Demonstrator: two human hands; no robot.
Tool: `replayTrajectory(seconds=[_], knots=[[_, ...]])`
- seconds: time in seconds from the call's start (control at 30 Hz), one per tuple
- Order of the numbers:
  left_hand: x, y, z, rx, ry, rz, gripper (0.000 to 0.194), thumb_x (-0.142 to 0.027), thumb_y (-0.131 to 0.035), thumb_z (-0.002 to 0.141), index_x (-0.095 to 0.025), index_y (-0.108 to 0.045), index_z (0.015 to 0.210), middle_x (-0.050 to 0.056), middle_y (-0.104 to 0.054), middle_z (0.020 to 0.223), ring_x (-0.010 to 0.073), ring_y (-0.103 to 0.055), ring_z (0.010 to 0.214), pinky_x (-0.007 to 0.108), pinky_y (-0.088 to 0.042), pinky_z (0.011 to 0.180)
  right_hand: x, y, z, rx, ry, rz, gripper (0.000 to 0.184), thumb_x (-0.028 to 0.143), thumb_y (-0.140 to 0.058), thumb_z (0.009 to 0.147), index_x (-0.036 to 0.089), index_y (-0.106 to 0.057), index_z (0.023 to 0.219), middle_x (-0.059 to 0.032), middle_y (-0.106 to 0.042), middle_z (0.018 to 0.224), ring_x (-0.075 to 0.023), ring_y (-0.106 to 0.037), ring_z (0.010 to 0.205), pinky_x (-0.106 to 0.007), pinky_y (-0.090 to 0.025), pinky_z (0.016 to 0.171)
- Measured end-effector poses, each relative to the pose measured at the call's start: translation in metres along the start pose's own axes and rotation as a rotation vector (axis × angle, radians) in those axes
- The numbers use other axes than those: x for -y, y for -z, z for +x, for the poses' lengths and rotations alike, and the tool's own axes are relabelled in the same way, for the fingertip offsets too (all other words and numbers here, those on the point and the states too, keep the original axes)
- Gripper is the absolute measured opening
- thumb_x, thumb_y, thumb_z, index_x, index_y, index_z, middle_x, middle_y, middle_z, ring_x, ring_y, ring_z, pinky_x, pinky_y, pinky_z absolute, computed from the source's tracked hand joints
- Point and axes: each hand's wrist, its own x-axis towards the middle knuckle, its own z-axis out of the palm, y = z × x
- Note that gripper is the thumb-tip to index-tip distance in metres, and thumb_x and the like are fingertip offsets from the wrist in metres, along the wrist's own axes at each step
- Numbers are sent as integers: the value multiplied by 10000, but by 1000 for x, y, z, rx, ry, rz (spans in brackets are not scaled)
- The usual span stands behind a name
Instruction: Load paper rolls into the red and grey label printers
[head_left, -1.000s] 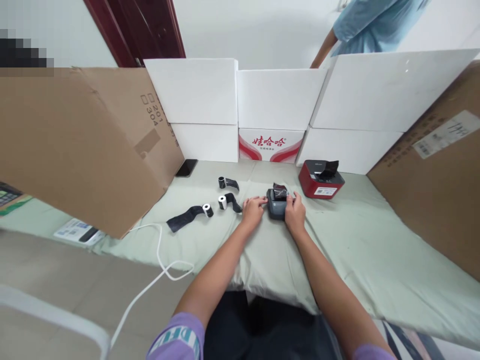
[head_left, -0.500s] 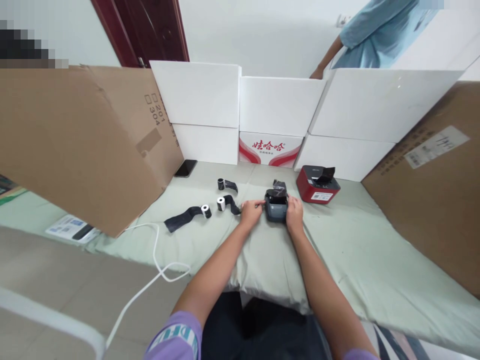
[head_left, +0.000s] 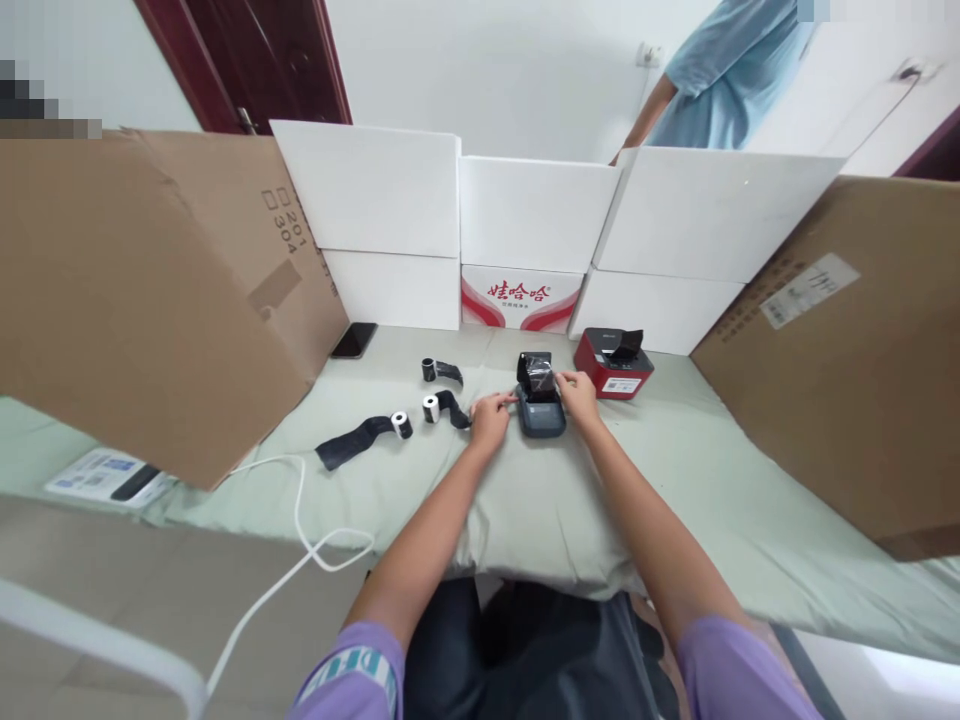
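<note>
A small dark grey portable printer lies on the cloth in front of me, its black lid raised. Shiny black paper stands up out of its opening. My left hand is closed at the printer's left side, fingertips pressed against it. On the other side, my right hand pinches the right edge near the lid hinge. To the left are two white-ended rolls of black paper, one near roll and one middle roll, plus a smaller black roll, each with a loose tail.
A red and black desktop printer stands behind my right hand. A phone lies at the back left. White boxes and brown cardboard wall in the surface. A white cable hangs off the front edge. Another person's arm is behind the boxes.
The printer's lid has swung further up and back. My right hand has moved from the printer's side up towards the lid. The view has shifted slightly to the right.
</note>
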Motion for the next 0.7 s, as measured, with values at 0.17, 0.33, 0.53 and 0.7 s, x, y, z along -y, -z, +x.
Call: replayTrajectory(seconds=[0.17, 0.33, 0.53, 0.7], knots=[[2, -2, 1, -22, -5, 22, 408, -34, -509, 869, -265, -800, 1037, -2, -745, 1259, 188, -611, 1301, 413, -333, 1214, 16, 9, 9, 282, 106, -157, 296, 252, -683, 732, 153, -816, 977, -150, -530, 1239, -280, -547, 1171, -385, -435, 1061], [2, -4, 2, -18, -16, 39, 375, -73, -529, 894, -277, -801, 1050, 4, -743, 1261, 198, -619, 1289, 424, -331, 1210, 26, 16, 16, 460, 17, -396, 311, 120, -744, 602, 212, -827, 887, -133, -472, 1365, -347, -473, 1241, -459, -360, 1125], [0, -2, 2, -21, -26, 31, 359, -95, -536, 904, -286, -808, 1036, 0, -751, 1243, 189, -633, 1274, 393, -352, 1198, 44, 16, 19, 477, -4, -385, 339, 44, -713, 532, 228, -802, 801, -130, -561, 1254, -362, -513, 1201, -462, -398, 1071], [0, -3, 1, -22, -12, 13, 333, -106, -541, 909, -268, -808, 1023, 8, -750, 1247, 207, -633, 1273, 432, -332, 1205, 54, 40, 22, 255, 44, -165, 395, 188, -680, 653, 178, -683, 1048, -112, -604, 1127, -280, -572, 1062, -431, -457, 986]])
